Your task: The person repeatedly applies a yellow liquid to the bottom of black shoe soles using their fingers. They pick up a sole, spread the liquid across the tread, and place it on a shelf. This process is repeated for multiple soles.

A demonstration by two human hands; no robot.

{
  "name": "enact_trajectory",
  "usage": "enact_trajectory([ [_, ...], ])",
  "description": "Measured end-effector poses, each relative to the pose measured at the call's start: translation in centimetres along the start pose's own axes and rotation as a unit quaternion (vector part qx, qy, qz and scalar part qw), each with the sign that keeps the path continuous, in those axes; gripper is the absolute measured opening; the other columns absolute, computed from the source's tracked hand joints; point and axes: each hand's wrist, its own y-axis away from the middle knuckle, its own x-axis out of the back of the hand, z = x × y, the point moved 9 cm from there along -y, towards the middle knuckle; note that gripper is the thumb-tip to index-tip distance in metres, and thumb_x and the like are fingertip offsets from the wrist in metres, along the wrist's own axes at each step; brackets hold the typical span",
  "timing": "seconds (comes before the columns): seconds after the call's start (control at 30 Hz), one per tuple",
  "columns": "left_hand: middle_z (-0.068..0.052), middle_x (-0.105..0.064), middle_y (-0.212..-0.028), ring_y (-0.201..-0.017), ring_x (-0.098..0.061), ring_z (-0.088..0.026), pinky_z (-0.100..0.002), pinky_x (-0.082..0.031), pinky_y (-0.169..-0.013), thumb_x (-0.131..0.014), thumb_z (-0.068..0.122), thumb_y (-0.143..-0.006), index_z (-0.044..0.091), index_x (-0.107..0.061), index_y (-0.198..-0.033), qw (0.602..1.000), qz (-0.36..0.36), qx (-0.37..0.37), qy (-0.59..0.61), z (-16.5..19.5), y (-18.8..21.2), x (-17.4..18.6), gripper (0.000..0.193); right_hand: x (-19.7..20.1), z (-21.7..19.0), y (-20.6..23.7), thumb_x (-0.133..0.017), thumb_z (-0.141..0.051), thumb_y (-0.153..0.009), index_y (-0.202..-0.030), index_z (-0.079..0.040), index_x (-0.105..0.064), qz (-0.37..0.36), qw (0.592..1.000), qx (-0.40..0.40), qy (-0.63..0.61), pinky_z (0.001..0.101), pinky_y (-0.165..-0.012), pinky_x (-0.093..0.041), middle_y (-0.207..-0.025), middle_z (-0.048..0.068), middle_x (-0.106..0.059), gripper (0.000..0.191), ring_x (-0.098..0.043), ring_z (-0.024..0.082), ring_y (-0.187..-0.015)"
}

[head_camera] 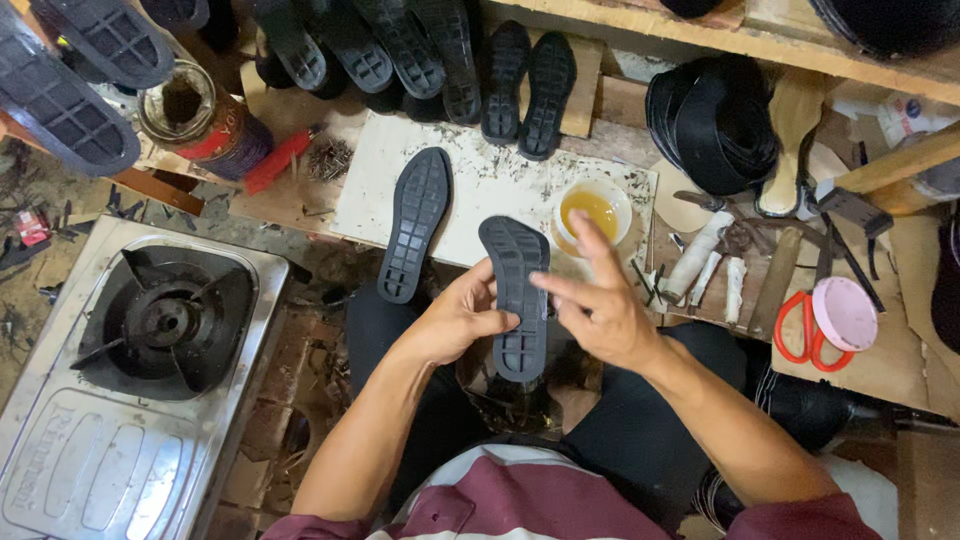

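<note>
Grip: left hand [455, 318] clasps a black moulded rubber shoe sole [518, 297] by its left edge, thumb across the tread face; the sole is held upright over the lap, toe end up, heel end down. Right hand [598, 305] unclenched, fingers spread and blurred, fingertips touching the sole's right edge; nothing is gripped in it.

Head view, items about the hands:
- Second black rubber sole [412, 224], tread up, lying just left of the held one, partly on a stained white board [490, 180].
- Small white cup of amber liquid [592, 210], on the board's right end, just above the right hand.
- Row of black soles [440, 60] standing behind the board.
- Steel single-burner gas stove [130, 370], far left.
- Red-handled scissors [800, 330] beside a pink round lid [845, 313], right.
- Stack of black straps [715, 120], upper right.
- Rusty open tin [205, 120], upper left.
</note>
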Motion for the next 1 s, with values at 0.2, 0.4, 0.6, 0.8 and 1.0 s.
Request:
enact_trajectory([
  [0.2,-0.010,-0.066,-0.120,-0.103,-0.067,-0.019,-0.035,-0.058,-0.088,-0.063,-0.011,-0.085,0.010,-0.040,-0.154,0.997,0.055,0.019,0.043,0.7,0.0,1.6,0.075,0.3,-2.8,0.8,-0.073,0.003,-0.087,-0.107,-0.031,-0.077,-0.013,0.992,0.123,0.025,0.0475,-0.135,-0.022,-0.167,0.011,-0.033,0.040,-0.028,0.034,-0.158],
  [0.4,-0.006,-0.066,-0.122,-0.105,-0.068,-0.015,-0.030,-0.059,-0.088,-0.062,-0.015,-0.084,0.008,-0.039,-0.154,0.998,0.047,-0.011,0.031,1.1,-0.9,1.0,0.077,0.4,-2.4,-0.4,-0.070,0.008,-0.080,-0.113,-0.020,-0.081,-0.005,0.992,0.072,0.105,0.0512,-0.129,-0.027,-0.162,0.020,-0.034,0.044,-0.032,0.039,-0.152],
  [0.6,-0.008,-0.066,-0.116,-0.097,-0.067,-0.014,-0.028,-0.056,-0.076,-0.063,-0.014,-0.086,0.008,-0.040,-0.153,0.993,0.108,-0.045,0.016,1.9,-0.9,1.9,0.074,1.2,-3.8,0.1,-0.072,0.008,-0.082,-0.116,-0.019,-0.077,0.020,0.990,0.095,0.101,0.0514,-0.128,-0.031,-0.157,0.021,-0.040,0.044,-0.038,0.041,-0.150],
  [0.8,-0.007,-0.064,-0.120,-0.102,-0.065,-0.012,-0.026,-0.056,-0.084,-0.065,-0.013,-0.087,0.007,-0.040,-0.152,0.978,0.163,-0.129,-0.023,2.9,-1.3,1.4,0.073,0.7,-5.3,0.1,-0.072,0.006,-0.090,-0.121,-0.012,-0.076,0.087,0.965,0.089,0.229,0.0493,-0.122,-0.042,-0.149,0.018,-0.047,0.036,-0.047,0.041,-0.143],
  [1.0,-0.008,-0.061,-0.124,-0.106,-0.065,-0.015,-0.029,-0.056,-0.089,-0.062,-0.013,-0.087,0.006,-0.036,-0.151,0.962,0.207,-0.179,-0.027,2.9,-1.2,0.9,0.072,-1.1,-7.0,0.7,-0.062,0.007,-0.086,-0.114,-0.014,-0.079,0.074,0.962,0.077,0.251,0.0464,-0.116,-0.045,-0.147,0.014,-0.048,0.039,-0.051,0.040,-0.137],
])
